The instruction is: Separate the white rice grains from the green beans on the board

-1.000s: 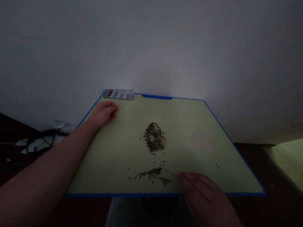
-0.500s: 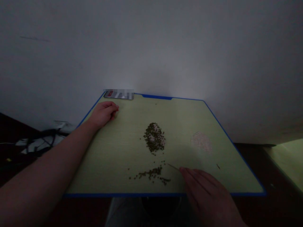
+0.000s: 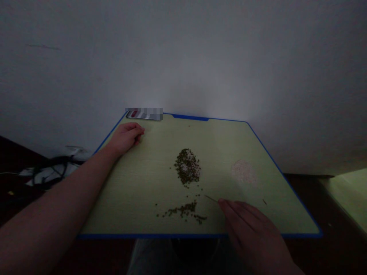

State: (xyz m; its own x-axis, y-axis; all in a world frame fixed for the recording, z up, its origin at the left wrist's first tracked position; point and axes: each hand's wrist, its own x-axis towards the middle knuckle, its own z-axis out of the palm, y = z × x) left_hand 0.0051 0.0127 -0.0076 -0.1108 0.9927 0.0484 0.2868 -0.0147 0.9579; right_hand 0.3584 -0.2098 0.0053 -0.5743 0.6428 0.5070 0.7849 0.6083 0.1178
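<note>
My right hand pinches a thin pointed stick at the table's front. The tip points left, beside a few loose green beans. Left of it, a scattered row of small dark green beans lies near the front edge. Farther back is a mixed pile of green beans and pale grains. A flat patch of pale rice-like grains spreads at the right. My left hand rests at the table's back left with its fingers curled closed; nothing shows in them.
The pale table has a blue rim and stands against a grey wall. A phone lies at its back left corner. A short dark twig is near the right edge. Black cables lie beyond the left side.
My right hand and the stick's tip have shifted slightly up and right. One bean now lies farther up, near the mixed pile. My left hand stays put.
</note>
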